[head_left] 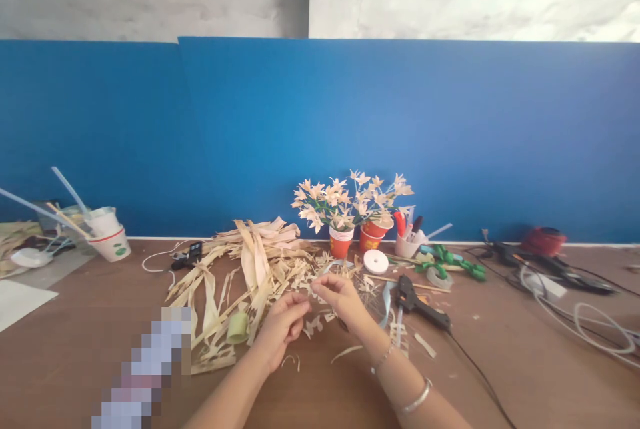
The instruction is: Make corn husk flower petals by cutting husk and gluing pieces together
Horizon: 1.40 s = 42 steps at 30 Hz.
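Fingertips nearly meet where my left hand (285, 326) and my right hand (340, 299) work over the middle of the table. Both hands are closed in a pinch; whatever lies between the fingers is too small to make out. Dried husk strips (255, 262) are heaped to the left of and behind my left hand. Small cut pale pieces (314, 328) lie under and around my fingers. Beyond my right hand, pale star-shaped flowers (340, 197) on green stems stand in a red and white paper cup (341, 242). A black glue gun (420, 302) rests right of my right wrist.
A white ribbon spool (375, 261), a cup of pens and tools (410, 242) and green tape pieces (450, 260) sit behind the glue gun. Cables (580, 322) tangle at the right. A white cup (113, 246) with sticks stands left. A blue panel (320, 122) closes off the back.
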Each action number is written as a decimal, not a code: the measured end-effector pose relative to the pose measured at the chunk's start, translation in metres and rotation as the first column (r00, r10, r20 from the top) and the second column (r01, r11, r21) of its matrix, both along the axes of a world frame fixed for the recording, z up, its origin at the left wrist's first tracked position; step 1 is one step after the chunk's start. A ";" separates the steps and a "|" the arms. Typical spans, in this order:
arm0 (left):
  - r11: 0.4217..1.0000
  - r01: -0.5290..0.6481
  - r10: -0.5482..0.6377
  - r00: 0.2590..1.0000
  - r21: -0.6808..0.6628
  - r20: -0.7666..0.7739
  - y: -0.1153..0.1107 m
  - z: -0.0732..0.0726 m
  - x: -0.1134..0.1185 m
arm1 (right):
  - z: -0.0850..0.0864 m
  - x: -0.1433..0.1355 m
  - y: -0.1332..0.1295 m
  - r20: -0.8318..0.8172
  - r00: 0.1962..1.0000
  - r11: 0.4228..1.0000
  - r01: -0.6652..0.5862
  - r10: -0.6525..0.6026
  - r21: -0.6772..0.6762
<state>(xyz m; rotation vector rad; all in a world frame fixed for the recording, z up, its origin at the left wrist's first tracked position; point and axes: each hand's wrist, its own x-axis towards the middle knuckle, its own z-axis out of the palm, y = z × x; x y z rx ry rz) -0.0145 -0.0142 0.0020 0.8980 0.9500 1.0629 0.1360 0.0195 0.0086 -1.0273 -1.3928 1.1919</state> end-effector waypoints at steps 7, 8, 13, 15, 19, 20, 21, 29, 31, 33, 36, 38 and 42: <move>0.990 -0.122 0.132 0.982 0.076 -0.135 -0.004 0.009 0.006 | -0.001 -0.001 0.000 0.013 1.000 1.000 0.005 -0.005 0.003; 0.987 -0.130 0.142 0.980 0.089 -0.138 -0.003 0.008 0.006 | -0.001 -0.001 0.000 0.011 1.000 1.000 0.003 -0.003 -0.005; 0.979 -0.166 0.180 0.976 0.120 -0.119 0.000 0.000 0.006 | -0.005 -0.002 0.001 0.011 1.000 1.000 0.004 -0.004 -0.029; 0.977 -0.173 0.186 0.977 0.124 -0.105 0.001 -0.002 0.005 | -0.007 -0.002 0.002 -0.002 1.000 1.000 0.001 -0.001 -0.029; 0.978 -0.173 0.184 0.979 0.117 -0.092 0.000 -0.001 0.005 | -0.009 -0.002 0.002 -0.012 1.000 1.000 0.010 -0.011 -0.021; 0.978 -0.174 0.185 0.979 0.115 -0.091 0.000 -0.001 0.005 | -0.010 -0.003 0.003 -0.010 1.000 1.000 0.018 -0.018 -0.019; 0.978 -0.176 0.186 0.978 0.115 -0.090 -0.001 0.000 0.005 | -0.010 -0.003 0.003 -0.006 1.000 0.999 0.027 -0.027 -0.016; 0.979 -0.159 0.174 0.978 0.123 -0.118 0.000 -0.001 0.005 | -0.011 -0.005 0.005 0.006 0.998 0.998 0.059 -0.059 0.018; 0.978 -0.163 0.178 0.977 0.131 -0.118 -0.001 0.000 0.005 | -0.011 -0.005 0.005 0.012 0.997 0.997 0.072 -0.073 0.025; 0.977 -0.167 0.182 0.976 0.133 -0.116 -0.002 0.002 0.005 | -0.011 -0.006 0.005 0.015 0.997 0.997 0.077 -0.077 0.023; 0.976 -0.163 0.180 0.977 0.142 -0.113 -0.003 0.004 0.006 | -0.012 -0.006 0.005 0.008 0.997 0.997 0.080 -0.080 0.014; 0.976 -0.159 0.176 0.979 0.146 -0.108 -0.004 0.005 0.006 | -0.012 -0.006 0.005 0.005 0.997 0.997 0.080 -0.080 0.011; 0.977 -0.153 0.170 0.980 0.149 -0.104 -0.004 0.004 0.006 | -0.013 -0.006 0.005 0.008 0.997 0.997 0.082 -0.082 0.006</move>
